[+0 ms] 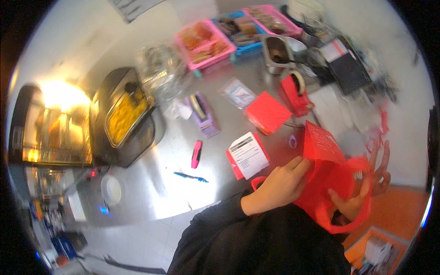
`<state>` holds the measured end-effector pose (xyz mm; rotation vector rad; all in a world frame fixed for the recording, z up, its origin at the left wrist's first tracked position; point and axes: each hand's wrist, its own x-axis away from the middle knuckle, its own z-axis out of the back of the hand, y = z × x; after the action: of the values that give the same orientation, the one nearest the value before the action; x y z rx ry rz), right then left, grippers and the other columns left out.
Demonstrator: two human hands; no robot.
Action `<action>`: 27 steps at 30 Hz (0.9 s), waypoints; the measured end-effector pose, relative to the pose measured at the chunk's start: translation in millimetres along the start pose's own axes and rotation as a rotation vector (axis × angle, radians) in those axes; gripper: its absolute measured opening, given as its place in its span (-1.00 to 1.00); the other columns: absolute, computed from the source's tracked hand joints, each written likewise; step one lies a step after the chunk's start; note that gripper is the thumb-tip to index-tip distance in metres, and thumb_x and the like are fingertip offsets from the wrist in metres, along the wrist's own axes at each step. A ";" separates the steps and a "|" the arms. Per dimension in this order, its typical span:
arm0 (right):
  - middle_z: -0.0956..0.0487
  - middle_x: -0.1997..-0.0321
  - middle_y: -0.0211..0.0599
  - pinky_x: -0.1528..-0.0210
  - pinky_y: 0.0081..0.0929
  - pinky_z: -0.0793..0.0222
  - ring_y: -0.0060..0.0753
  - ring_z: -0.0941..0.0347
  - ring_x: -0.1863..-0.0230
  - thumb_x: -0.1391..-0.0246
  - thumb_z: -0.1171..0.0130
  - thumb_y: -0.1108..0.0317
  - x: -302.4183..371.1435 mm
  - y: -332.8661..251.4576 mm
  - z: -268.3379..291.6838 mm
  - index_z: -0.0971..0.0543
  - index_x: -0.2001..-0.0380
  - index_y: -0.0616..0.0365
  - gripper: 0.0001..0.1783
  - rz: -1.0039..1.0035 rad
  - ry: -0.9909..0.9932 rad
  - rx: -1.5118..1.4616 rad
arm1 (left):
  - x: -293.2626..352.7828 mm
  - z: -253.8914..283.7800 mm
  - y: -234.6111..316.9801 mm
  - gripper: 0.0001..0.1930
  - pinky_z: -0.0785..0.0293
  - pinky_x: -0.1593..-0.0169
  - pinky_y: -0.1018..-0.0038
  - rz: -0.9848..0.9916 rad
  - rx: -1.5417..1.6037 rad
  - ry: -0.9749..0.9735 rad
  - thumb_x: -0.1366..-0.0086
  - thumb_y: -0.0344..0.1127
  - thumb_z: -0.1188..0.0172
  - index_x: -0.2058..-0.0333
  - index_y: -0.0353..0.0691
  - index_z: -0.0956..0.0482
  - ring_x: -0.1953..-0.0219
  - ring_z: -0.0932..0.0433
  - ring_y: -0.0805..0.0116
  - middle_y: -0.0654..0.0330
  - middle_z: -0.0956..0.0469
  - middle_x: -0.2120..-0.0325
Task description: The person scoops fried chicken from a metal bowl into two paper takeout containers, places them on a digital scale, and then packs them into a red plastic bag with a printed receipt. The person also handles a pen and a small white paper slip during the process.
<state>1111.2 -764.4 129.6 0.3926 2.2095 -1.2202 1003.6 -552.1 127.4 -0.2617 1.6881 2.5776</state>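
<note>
A red fabric-like bag (321,188) with looped handles is held up in front of my body at the right, pale lettering on its upper panel. My left hand (280,184) has its fingers closed on the bag's left edge. Inside the bag's mouth and handle loop is my right hand (355,195), fingers and thumb stretched apart against the red material, partly covered by it. Left of the bag, a white printed slip (250,156) lies on a red packet. A flat red folded piece (268,113) rests beyond it on the steel table.
A pink marker (196,154), blue pen (191,177) and purple tape dispenser (203,114) lie on the steel table (167,137). A red tape dispenser (295,94) stands farther right. Pink basket (206,48) and blue basket (243,34) line the back; a yellow-filled tray (126,114) is left.
</note>
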 end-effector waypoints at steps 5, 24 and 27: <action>-0.03 -0.03 -0.08 0.12 -0.31 -0.18 -0.20 -0.04 -0.03 0.09 0.17 0.16 -17.5 40.3 0.5 -0.16 0.11 0.13 -0.54 0.012 -0.172 0.426 | -16.0 -13.4 -10.1 -0.75 -0.25 0.42 0.26 -0.013 -0.010 0.353 0.14 -0.53 0.06 0.38 -0.36 -0.22 0.46 -0.30 -0.05 -0.03 -0.28 0.54; -0.16 -0.01 -0.13 0.02 -0.41 -0.08 -0.13 -0.15 0.02 0.37 -0.12 0.37 -117.1 51.6 -15.7 -0.39 0.35 0.10 -0.64 -0.266 -1.054 0.863 | -104.3 -0.5 -137.3 -0.18 -0.11 0.09 0.09 0.473 -0.889 0.212 0.44 0.04 -0.27 0.08 0.10 -0.16 0.10 -0.11 -0.21 -0.14 -0.10 0.11; -0.23 0.06 -0.15 0.11 -0.46 -0.14 -0.14 -0.18 0.07 0.35 -0.12 0.40 -129.4 63.2 6.3 -0.38 0.51 0.17 -0.78 0.151 -1.172 0.973 | -111.1 32.8 -146.8 -0.19 -0.13 0.09 0.17 0.463 -0.603 0.244 0.48 -0.03 -0.29 0.09 0.09 -0.19 0.12 -0.16 -0.12 -0.11 -0.16 0.17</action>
<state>1247.6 -733.0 163.8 0.1097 0.5347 -1.7347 1128.8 -457.2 26.0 -0.2305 1.0598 3.4924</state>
